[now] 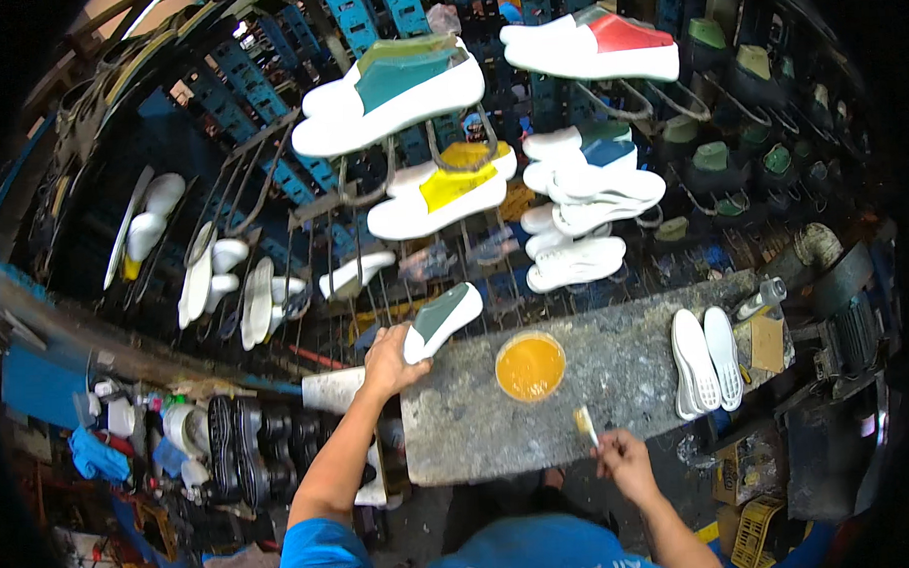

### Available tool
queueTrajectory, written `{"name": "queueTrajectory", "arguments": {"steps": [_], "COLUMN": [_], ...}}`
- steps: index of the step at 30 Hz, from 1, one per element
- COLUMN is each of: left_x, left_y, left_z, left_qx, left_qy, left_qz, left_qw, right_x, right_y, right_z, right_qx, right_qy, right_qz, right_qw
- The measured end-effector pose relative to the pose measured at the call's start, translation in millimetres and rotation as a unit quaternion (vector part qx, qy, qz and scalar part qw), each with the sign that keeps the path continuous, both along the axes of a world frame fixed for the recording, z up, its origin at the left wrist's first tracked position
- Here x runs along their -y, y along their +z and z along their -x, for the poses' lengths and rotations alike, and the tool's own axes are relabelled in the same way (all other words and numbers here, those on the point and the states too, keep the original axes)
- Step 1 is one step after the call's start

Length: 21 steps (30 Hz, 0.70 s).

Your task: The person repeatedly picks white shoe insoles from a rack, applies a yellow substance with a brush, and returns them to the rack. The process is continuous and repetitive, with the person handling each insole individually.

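Note:
My left hand is closed around a white shoe with a dark green panel, held up over the left end of the worktable. Near the table's front edge, my right hand pinches a small brush with a white handle; its bristles look yellowish. Between the two hands, toward the back, stands a round tub of amber liquid. A pair of white shoe soles lies at the right of the table, apart from both hands.
Hook racks beyond the table hold white shoes with teal, yellow and red panels. A bottle and a cardboard piece lie at the right end. Black soles are stacked at lower left; a yellow crate stands lower right.

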<state>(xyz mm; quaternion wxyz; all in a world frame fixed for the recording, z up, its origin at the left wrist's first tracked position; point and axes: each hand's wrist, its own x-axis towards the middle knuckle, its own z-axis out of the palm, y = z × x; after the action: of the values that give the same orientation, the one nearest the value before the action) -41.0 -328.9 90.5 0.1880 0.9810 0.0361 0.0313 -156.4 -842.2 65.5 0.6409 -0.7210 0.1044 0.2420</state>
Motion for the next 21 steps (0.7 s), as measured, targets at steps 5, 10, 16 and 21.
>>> {"name": "queueTrajectory", "arguments": {"steps": [5,10,16,21], "left_x": [86.9,155.6,182.5,172.1], "left_y": [65.7,115.9,136.4,126.5], "left_z": [137.5,177.2,186.4,193.3], "left_qx": [0.132,0.207,0.193,0.009], "left_qy": [-0.075,-0.105,-0.125,-0.113], "left_qz": [0.03,0.019,0.018,0.206], "left_qw": [0.988,0.972,0.973,0.972], "right_x": [-12.8,-40.2,-69.4,-83.8], "right_y": [51.4,112.6,128.9,105.3], "right_z": [-56.7,-99.6,-121.9,-116.4], "right_qx": [0.1,0.235,0.302,0.179], "right_qy": [0.003,0.024,0.063,0.099], "right_qz": [-0.085,-0.218,-0.358,-0.426], "right_qw": [0.991,0.947,0.881,0.881]}}
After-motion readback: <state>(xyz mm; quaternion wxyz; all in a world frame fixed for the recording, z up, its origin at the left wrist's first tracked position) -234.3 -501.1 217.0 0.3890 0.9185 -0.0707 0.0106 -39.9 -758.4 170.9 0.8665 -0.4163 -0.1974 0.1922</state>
